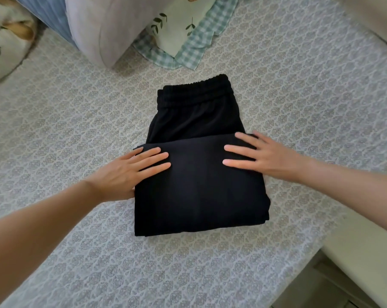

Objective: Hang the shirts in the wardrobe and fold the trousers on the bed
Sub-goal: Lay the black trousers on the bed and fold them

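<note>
Trousers (199,190), the black pair: where are they lying?

They are lying at the centre of the frame on the patterned bed (77,252), with the nearer part doubled over into a thick block towards the lower edge.

And what are the hands doing?

Both are resting flat, fingers straight, gripping nothing. The left hand (126,172) is pressing the block's left edge and the right hand (261,156) its upper right corner, probably smoothing the fold so the layers are not springing open.

Is the folding nearly done?

I am judging it close. The elastic waistband (194,90) is showing uncovered just beyond the hands, so one more fold is probably coming.

And farther up?

A grey cushion (94,30) and a check-edged pillow (188,30) are sitting along the top, the pillow's border near the waistband but not touching it.
</note>
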Motion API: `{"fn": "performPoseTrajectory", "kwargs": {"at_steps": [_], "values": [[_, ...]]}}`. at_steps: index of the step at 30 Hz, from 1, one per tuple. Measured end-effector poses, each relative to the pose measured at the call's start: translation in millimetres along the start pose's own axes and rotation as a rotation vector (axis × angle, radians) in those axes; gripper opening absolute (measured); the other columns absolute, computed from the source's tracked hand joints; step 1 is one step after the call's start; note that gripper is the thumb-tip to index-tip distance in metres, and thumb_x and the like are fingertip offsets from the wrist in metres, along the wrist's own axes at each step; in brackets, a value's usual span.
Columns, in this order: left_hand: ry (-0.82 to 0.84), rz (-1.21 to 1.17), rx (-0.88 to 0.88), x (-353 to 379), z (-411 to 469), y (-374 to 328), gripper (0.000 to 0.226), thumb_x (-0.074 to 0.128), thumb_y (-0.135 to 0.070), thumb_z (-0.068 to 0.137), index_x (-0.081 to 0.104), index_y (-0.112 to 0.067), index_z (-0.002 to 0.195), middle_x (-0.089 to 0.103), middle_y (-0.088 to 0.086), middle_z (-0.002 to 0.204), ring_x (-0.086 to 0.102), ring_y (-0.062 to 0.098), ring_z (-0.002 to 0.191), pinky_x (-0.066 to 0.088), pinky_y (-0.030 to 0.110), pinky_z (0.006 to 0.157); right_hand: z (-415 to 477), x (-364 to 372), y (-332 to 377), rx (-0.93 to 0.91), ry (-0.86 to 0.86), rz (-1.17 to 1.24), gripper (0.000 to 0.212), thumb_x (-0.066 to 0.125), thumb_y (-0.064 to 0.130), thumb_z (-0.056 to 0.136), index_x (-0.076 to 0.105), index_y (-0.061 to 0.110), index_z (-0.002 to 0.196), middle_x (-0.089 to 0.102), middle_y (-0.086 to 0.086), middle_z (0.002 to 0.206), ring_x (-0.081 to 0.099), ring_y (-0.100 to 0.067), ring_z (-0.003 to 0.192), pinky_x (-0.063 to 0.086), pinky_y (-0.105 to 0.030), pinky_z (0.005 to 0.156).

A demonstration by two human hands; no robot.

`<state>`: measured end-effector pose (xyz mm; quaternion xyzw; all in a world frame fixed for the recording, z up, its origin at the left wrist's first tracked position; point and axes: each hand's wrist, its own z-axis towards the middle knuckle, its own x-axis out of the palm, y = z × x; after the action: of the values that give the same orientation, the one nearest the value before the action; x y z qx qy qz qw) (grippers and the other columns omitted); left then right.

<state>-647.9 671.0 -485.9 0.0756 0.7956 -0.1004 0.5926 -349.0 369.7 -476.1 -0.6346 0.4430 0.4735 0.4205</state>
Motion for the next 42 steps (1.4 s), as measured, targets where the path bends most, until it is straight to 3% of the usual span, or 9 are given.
{"fn": "performPoseTrajectory", "kwargs": {"at_steps": [8, 16, 21, 25, 28, 31, 34, 37, 42], "values": [[-0.044, 0.052, 0.033, 6.7, 3.9, 5.6, 0.090, 0.067, -0.042, 0.086, 0.017, -0.020, 0.158, 0.015, 0.005, 0.165, 0.012, 0.026, 0.152, 0.018, 0.050, 0.121, 16.3, 4.9, -13.1, -0.080, 0.047, 0.033, 0.090, 0.067, 0.041, 0.084, 0.015, 0.031, 0.156, 0.021, -0.007, 0.161, 0.014, -0.040, 0.147, 0.022, -0.052, 0.118], [-0.039, -0.108, -0.046, -2.2, 1.7, -10.6, 0.061, 0.030, -0.048, 0.101, 0.023, -0.027, 0.157, 0.021, 0.002, 0.164, 0.009, 0.024, 0.153, 0.014, 0.044, 0.123, 8.2, 0.9, 3.6, 0.000, -0.048, 0.137, 0.070, 0.064, 0.022, 0.088, 0.034, 0.023, 0.151, 0.032, -0.004, 0.157, 0.018, -0.037, 0.147, 0.019, -0.051, 0.119], [-0.065, -0.253, -0.094, -13.0, -11.6, -38.6, 0.056, 0.052, -0.025, 0.098, 0.036, -0.024, 0.152, 0.031, -0.002, 0.159, 0.018, 0.021, 0.151, 0.022, 0.042, 0.122, -11.1, -6.2, 18.2, -0.019, -0.092, 0.243, 0.065, 0.069, 0.008, 0.085, 0.046, 0.017, 0.145, 0.041, -0.003, 0.152, 0.026, -0.031, 0.146, 0.027, -0.050, 0.117], [-0.088, -0.576, -0.212, -19.4, -26.0, -67.3, 0.044, 0.038, -0.040, 0.102, 0.050, -0.035, 0.143, 0.041, -0.020, 0.150, 0.028, 0.001, 0.145, 0.021, 0.017, 0.118, -29.1, -15.0, 27.9, -0.031, -0.037, 0.431, 0.054, 0.071, 0.021, 0.089, 0.052, 0.020, 0.140, 0.045, 0.005, 0.149, 0.029, -0.022, 0.145, 0.032, -0.042, 0.115], [-0.038, -0.944, -0.453, -24.4, -31.1, -68.8, 0.042, 0.053, -0.022, 0.101, 0.058, -0.058, 0.122, 0.057, -0.040, 0.123, 0.050, -0.020, 0.116, 0.037, 0.002, 0.095, -36.8, -17.2, 33.6, 0.189, 0.042, 0.762, 0.041, 0.061, 0.011, 0.095, 0.060, 0.030, 0.132, 0.046, 0.013, 0.148, 0.041, 0.003, 0.134, 0.033, -0.022, 0.111], [-0.123, -1.267, -0.779, -29.4, -16.6, -58.9, 0.025, 0.051, -0.031, 0.101, 0.068, -0.046, 0.089, 0.072, -0.021, 0.089, 0.067, -0.004, 0.083, 0.050, 0.021, 0.076, -24.4, -15.7, 37.6, 0.636, 0.144, 1.214, 0.041, 0.056, -0.002, 0.094, 0.053, 0.008, 0.134, 0.054, -0.016, 0.139, 0.051, 0.027, 0.097, 0.042, -0.010, 0.096], [-0.285, -1.654, -1.112, -28.2, -4.2, -57.9, 0.035, 0.044, -0.052, 0.100, 0.070, -0.031, 0.109, 0.075, -0.008, 0.105, 0.070, 0.012, 0.099, 0.051, 0.041, 0.094, 1.8, -31.4, 38.3, 0.899, -0.031, 1.580, 0.034, 0.045, 0.039, 0.100, 0.055, 0.025, 0.129, 0.064, 0.005, 0.125, 0.059, 0.000, 0.115, 0.049, -0.023, 0.096], [-0.292, -1.729, -1.172, -19.1, 0.9, -70.8, 0.055, 0.037, -0.065, 0.096, 0.058, -0.031, 0.133, 0.066, -0.009, 0.127, 0.063, 0.013, 0.116, 0.047, 0.042, 0.104, 21.1, -30.4, 36.6, 1.073, -0.042, 1.635, 0.070, 0.026, 0.067, 0.095, 0.038, 0.022, 0.148, 0.043, 0.008, 0.149, 0.036, -0.013, 0.140, 0.029, -0.041, 0.117], [-0.553, -1.543, -1.303, -15.1, 18.7, -89.7, 0.029, 0.058, -0.048, 0.095, 0.063, -0.028, 0.114, 0.068, -0.012, 0.111, 0.066, 0.001, 0.097, 0.054, 0.027, 0.084, 37.3, -19.3, 50.9, 1.261, -0.210, 1.358, 0.056, 0.041, 0.059, 0.095, 0.051, 0.013, 0.127, 0.058, 0.003, 0.117, 0.055, -0.018, 0.111, 0.047, -0.033, 0.091]]}}
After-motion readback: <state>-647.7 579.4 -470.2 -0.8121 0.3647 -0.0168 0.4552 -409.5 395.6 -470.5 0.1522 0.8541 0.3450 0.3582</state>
